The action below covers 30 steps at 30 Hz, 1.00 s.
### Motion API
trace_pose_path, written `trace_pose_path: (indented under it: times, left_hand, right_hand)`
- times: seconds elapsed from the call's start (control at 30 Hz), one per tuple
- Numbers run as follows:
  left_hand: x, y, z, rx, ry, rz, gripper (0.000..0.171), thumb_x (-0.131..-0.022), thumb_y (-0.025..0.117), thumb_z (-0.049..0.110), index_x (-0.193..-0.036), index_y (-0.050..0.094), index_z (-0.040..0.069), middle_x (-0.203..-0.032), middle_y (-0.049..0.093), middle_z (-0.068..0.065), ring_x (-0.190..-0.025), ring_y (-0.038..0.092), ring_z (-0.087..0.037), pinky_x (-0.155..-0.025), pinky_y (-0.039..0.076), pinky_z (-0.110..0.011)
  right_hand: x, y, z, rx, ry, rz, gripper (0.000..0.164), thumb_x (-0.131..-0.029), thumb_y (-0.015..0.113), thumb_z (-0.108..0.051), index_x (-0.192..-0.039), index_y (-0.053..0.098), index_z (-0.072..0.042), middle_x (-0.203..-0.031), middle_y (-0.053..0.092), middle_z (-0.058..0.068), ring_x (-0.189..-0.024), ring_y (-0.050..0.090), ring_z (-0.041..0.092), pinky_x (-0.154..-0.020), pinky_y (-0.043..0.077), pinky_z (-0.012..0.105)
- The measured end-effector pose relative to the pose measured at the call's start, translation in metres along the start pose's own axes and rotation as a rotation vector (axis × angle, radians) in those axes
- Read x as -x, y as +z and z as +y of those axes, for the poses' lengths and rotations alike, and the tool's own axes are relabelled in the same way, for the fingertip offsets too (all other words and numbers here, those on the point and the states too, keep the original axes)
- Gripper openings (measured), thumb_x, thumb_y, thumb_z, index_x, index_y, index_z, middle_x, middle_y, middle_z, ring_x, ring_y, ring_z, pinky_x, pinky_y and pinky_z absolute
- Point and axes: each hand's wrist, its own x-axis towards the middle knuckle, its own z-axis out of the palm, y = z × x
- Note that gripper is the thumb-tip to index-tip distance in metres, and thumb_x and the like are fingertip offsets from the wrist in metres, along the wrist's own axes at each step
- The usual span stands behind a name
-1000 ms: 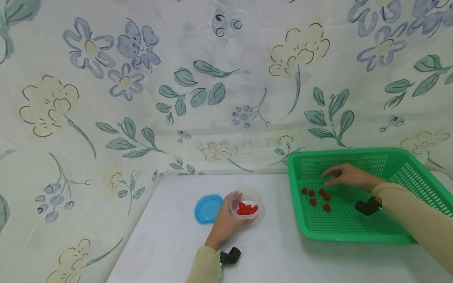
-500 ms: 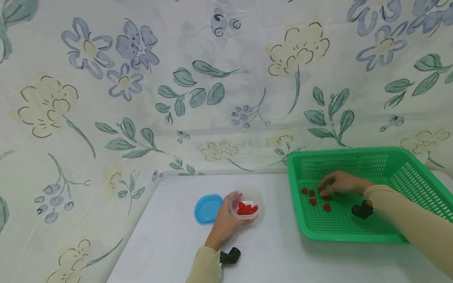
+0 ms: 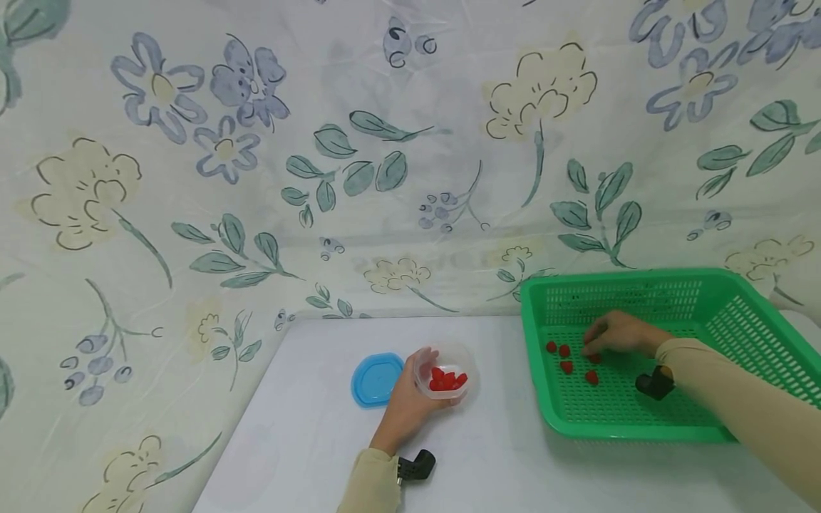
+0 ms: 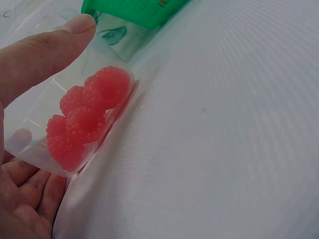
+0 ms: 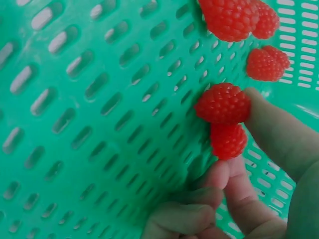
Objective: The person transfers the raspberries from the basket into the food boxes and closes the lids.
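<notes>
My left hand [image 3: 408, 401] grips a clear plastic container [image 3: 457, 361], which stands tilted on the white table. Several red raspberries [image 4: 82, 119] are inside it, and in the left wrist view my thumb lies across its wall. Down in the green basket [image 3: 631, 426], my right hand [image 3: 621, 333] pinches at two touching raspberries. In the right wrist view my thumb meets the upper raspberry [image 5: 223, 103], while a fingertip sits right under the lower raspberry [image 5: 229, 141]. Other raspberries [image 3: 566, 367] lie nearby on the basket floor.
A blue lid [image 3: 377, 379] lies flat on the table [image 3: 282, 442], just left of the container. The basket's raised rim and slotted walls surround my right hand. Behind the table hangs a floral cloth [image 3: 398, 214].
My right hand has come down onto raspberries in the basket, its fingers have closed in, and it has then shifted slightly right. The left hand and container stay put.
</notes>
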Motion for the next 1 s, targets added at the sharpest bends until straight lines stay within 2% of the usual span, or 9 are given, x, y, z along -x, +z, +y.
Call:
trace_pose_path:
  times: [0.17, 0.27, 0.37, 0.47, 0.5, 0.57, 0.83, 0.93, 1.0]
  left_hand:
    - [0.000, 0.000, 0.001, 0.001, -0.001, 0.000, 0.093, -0.073, 0.091, 0.027, -0.149, 0.039, 0.020, -0.148, 0.051, -0.001, -0.137, 0.045, -0.029, -0.103, 0.049, -0.048]
    - [0.001, 0.000, 0.002, 0.003, -0.002, -0.001, 0.093, -0.073, 0.091, 0.027, -0.149, 0.039, 0.020, -0.148, 0.051, -0.001, -0.137, 0.045, -0.029, -0.102, 0.050, -0.047]
    - [0.001, 0.000, 0.002, 0.006, -0.001, -0.003, 0.092, -0.073, 0.091, 0.026, -0.149, 0.039, 0.020, -0.148, 0.050, -0.001, -0.137, 0.045, -0.029, -0.103, 0.049, -0.047]
    - [0.001, 0.000, 0.002, 0.005, -0.002, -0.001, 0.093, -0.073, 0.091, 0.026, -0.149, 0.039, 0.019, -0.148, 0.051, -0.001, -0.137, 0.045, -0.029, -0.103, 0.049, -0.048]
    - [0.001, 0.000, 0.002, 0.004, -0.003, 0.000, 0.093, -0.073, 0.091, 0.026, -0.149, 0.039, 0.019, -0.148, 0.051, -0.001, -0.137, 0.045, -0.029, -0.103, 0.049, -0.048]
    - [0.001, 0.000, 0.003, 0.001, -0.005, 0.003, 0.093, -0.073, 0.091, 0.026, -0.150, 0.039, 0.019, -0.148, 0.051, -0.001, -0.137, 0.045, -0.029, -0.103, 0.049, -0.048]
    - [0.001, 0.000, 0.002, -0.005, -0.003, 0.005, 0.093, -0.073, 0.091, 0.028, -0.149, 0.038, 0.018, -0.148, 0.051, -0.002, -0.137, 0.045, -0.029, -0.103, 0.049, -0.047]
    - [0.000, 0.000, 0.002, -0.010, 0.005, 0.004, 0.093, -0.073, 0.091, 0.029, -0.149, 0.039, 0.018, -0.147, 0.051, -0.001, -0.136, 0.046, -0.029, -0.105, 0.048, -0.048]
    - [0.000, 0.000, 0.001, -0.013, 0.007, 0.003, 0.093, -0.073, 0.091, 0.029, -0.149, 0.039, 0.018, -0.147, 0.051, -0.001, -0.136, 0.046, -0.029, -0.105, 0.048, -0.048]
  right_hand:
    - [0.002, -0.001, -0.001, 0.013, 0.028, 0.032, 0.041, -0.088, 0.077, -0.020, -0.112, 0.067, 0.012, -0.114, 0.064, 0.028, -0.108, 0.059, 0.045, -0.091, 0.051, 0.057]
    - [0.003, -0.001, -0.001, 0.019, 0.033, 0.046, 0.033, -0.089, 0.075, -0.021, -0.101, 0.072, 0.009, -0.109, 0.068, 0.024, -0.102, 0.062, 0.041, -0.088, 0.052, 0.055]
    - [0.003, -0.001, -0.001, 0.012, 0.059, 0.059, 0.029, -0.089, 0.074, -0.021, -0.070, 0.068, 0.000, -0.074, 0.063, 0.006, -0.070, 0.055, 0.023, -0.072, 0.050, 0.039]
    - [0.002, 0.001, -0.001, 0.009, 0.079, 0.077, 0.046, -0.088, 0.073, -0.021, -0.051, 0.047, -0.014, -0.054, 0.034, -0.008, -0.055, 0.027, 0.011, -0.059, 0.032, 0.029]
    - [0.002, 0.001, 0.000, 0.013, 0.080, 0.082, 0.049, -0.088, 0.073, -0.021, -0.050, 0.042, -0.017, -0.053, 0.026, -0.008, -0.053, 0.021, 0.010, -0.057, 0.027, 0.028]
    - [0.002, 0.002, 0.000, 0.025, 0.074, 0.094, 0.052, -0.087, 0.073, -0.022, -0.049, 0.038, -0.019, -0.052, 0.023, -0.010, -0.053, 0.018, 0.009, -0.056, 0.024, 0.027]
    - [0.002, 0.000, -0.001, 0.018, 0.060, 0.091, 0.051, -0.087, 0.074, -0.024, -0.051, 0.039, -0.019, -0.053, 0.026, -0.009, -0.053, 0.021, 0.009, -0.055, 0.024, 0.026]
    - [0.003, -0.005, -0.006, 0.009, 0.033, 0.081, 0.042, -0.090, 0.072, -0.027, -0.059, 0.047, -0.015, -0.062, 0.038, -0.004, -0.057, 0.032, 0.014, -0.056, 0.031, 0.029]
    - [0.005, -0.008, -0.010, 0.013, 0.021, 0.077, 0.034, -0.092, 0.071, -0.029, -0.073, 0.061, -0.004, -0.075, 0.056, 0.008, -0.068, 0.050, 0.023, -0.062, 0.044, 0.034]
